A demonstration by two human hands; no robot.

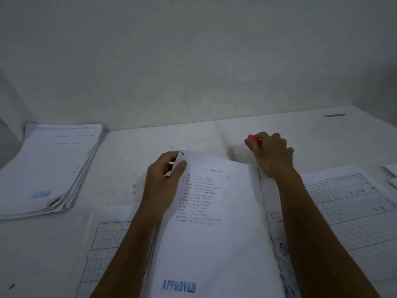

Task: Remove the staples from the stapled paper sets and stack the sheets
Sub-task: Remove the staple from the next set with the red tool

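A paper set (214,211) with handwritten lines and a blue APPROVED stamp lies in front of me on the white table (139,138). My left hand (163,181) pinches its top left corner, thumb on the top sheet, fingers curled under it. A small dark mark shows at that corner, possibly a staple. My right hand (271,153) is beyond the set's top right corner and grips a red staple remover (254,141). A stack of sheets (49,168) with a blue stamp lies at the far left.
Gridded sheets (352,211) lie under and to the right of my right forearm. More gridded paper (103,244) sticks out beneath the set on the left. A small dark strip (334,115) lies at the back right. A wall (193,61) stands close behind the table.
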